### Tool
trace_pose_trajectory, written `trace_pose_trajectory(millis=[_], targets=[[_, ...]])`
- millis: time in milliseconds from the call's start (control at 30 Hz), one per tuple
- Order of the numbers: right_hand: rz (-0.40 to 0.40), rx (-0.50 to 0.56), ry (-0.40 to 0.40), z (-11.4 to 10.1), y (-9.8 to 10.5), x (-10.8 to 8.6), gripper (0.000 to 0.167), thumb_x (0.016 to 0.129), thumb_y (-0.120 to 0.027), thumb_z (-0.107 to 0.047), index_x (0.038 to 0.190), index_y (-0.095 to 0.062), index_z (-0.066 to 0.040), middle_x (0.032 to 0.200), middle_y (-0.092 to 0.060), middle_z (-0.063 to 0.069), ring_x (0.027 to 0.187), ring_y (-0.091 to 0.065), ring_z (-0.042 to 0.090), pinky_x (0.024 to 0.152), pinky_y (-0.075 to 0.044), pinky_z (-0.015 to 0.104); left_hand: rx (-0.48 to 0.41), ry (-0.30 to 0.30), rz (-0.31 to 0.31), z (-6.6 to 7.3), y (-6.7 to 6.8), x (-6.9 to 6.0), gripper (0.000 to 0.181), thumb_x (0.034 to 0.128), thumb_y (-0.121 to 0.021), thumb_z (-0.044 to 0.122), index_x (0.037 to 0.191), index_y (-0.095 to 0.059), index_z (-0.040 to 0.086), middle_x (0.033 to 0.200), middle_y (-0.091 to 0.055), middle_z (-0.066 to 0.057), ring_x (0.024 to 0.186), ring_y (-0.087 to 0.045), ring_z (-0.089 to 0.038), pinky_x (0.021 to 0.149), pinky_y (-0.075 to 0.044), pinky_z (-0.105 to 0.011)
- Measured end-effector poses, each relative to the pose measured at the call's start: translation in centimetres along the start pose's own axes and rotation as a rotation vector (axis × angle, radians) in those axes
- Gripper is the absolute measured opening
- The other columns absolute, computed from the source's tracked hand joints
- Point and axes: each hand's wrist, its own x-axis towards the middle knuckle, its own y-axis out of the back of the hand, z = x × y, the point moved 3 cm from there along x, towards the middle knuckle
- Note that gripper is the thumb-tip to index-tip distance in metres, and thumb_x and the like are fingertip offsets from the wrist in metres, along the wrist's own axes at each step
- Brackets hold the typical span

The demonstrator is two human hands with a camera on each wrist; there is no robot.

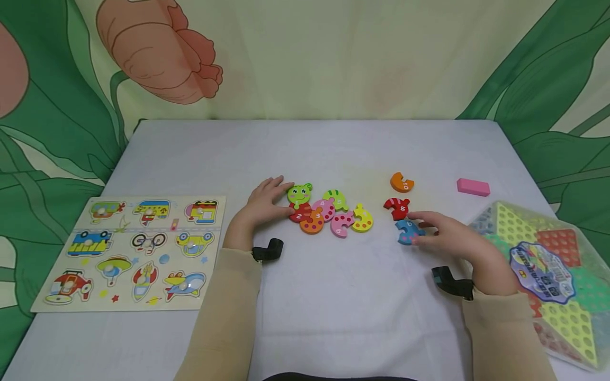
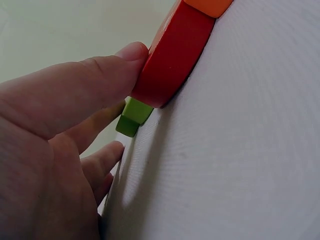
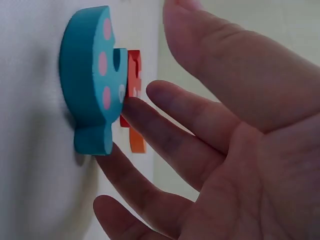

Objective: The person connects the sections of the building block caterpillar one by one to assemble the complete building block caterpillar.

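Observation:
A row of joined wooden caterpillar puzzle pieces lies on the table, starting with a green smiling head piece (image 1: 298,194). Beside it, my left hand (image 1: 259,207) has its thumb against the red piece (image 2: 175,55) marked 2, its other fingers spread near the head. The row runs right through an orange piece (image 1: 312,221), pink and green ones, to a yellow piece (image 1: 362,219). Over at the right, my right hand (image 1: 452,235) is beside a blue pink-spotted piece (image 3: 92,80), its thumb apart and fingers loosely extended. A red striped piece (image 1: 398,208) sits just behind the blue one.
Farther back are a loose orange piece (image 1: 402,183) and a pink block (image 1: 473,187). A vehicle peg puzzle board (image 1: 216,211) lies at left. On the right, a clear package (image 1: 591,248) with colourful dotted panels lies partly under my right forearm.

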Motion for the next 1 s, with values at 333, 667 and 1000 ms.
trace_pose_trajectory(millis=[333, 667, 1000], targets=[[0.033, -0.007, 0.057, 0.0, -1.1, 0.8, 0.063, 0.079, -0.068, -0.026, 0.131, -0.042, -0.002, 0.129, -0.042, 0.026, 0.116, -0.038, 0.040, 0.094, -0.038, 0.057, -0.001, 0.004, 0.008, -0.2, -0.2, 0.0, 0.069, 0.0780, -0.063, 0.041, 0.140, -0.036, 0.027, 0.153, -0.016, 0.000, 0.141, -0.004, -0.026, 0.110, -0.011, -0.057], [0.080, -0.030, 0.112, 0.0, -1.3, 0.7, 0.058, 0.078, -0.068, -0.019, 0.128, -0.043, -0.002, 0.125, -0.044, 0.022, 0.112, -0.040, 0.037, 0.094, -0.039, 0.055, 0.001, 0.002, 0.011, -0.3, -0.4, 0.0, 0.069, 0.0779, -0.063, 0.041, 0.139, -0.036, 0.028, 0.153, -0.015, 0.000, 0.141, -0.004, -0.026, 0.110, -0.011, -0.058], [0.088, -0.013, 0.135, -2.0, -0.7, 0.9, 0.057, 0.079, -0.068, -0.024, 0.128, -0.044, -0.007, 0.121, -0.041, 0.017, 0.107, -0.040, 0.030, 0.083, -0.049, 0.043, 0.002, -0.001, 0.010, -0.3, -0.2, 0.2, 0.068, 0.0784, -0.063, 0.039, 0.140, -0.035, 0.028, 0.153, -0.015, 0.001, 0.141, -0.003, -0.025, 0.110, -0.010, -0.058]])
